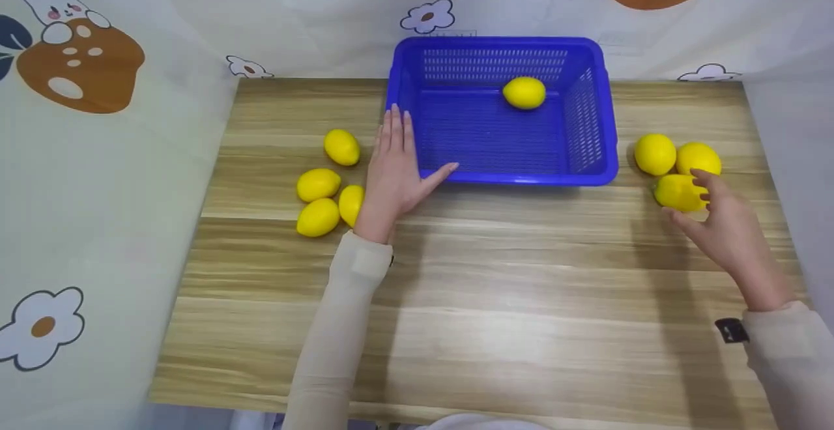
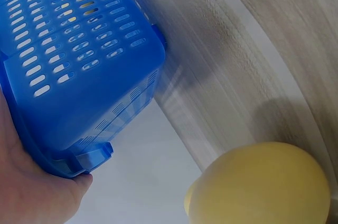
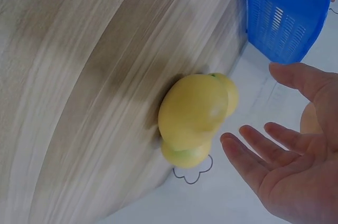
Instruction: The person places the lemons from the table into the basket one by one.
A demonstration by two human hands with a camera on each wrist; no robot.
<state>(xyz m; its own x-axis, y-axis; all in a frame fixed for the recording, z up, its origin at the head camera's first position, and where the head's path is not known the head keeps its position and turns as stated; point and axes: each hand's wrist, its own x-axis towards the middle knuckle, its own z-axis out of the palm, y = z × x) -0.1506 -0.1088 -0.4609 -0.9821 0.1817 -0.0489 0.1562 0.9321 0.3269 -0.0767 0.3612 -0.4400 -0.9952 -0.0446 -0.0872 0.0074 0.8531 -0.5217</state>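
Observation:
A blue plastic basket (image 1: 502,178) stands at the back of the table with one lemon (image 1: 525,93) inside. My left hand (image 1: 395,172) rests on its left rim, fingers straight and thumb spread over the front corner. On the right are three lemons close together: a back left one (image 1: 655,154), a back right one (image 1: 699,158) and a front one (image 1: 679,193). My right hand (image 1: 726,228) hovers at the front lemon, overlapping its right end, with thumb and fingers apart. In the right wrist view that hand (image 3: 296,160) holds nothing, and a gap shows between its fingertips and the nearest lemon (image 3: 193,112).
Several more lemons (image 1: 318,185) lie on the wooden table (image 1: 521,300) left of the basket, one partly hidden by my left wrist. A patterned cloth wall (image 1: 326,19) rises behind the basket and along both sides.

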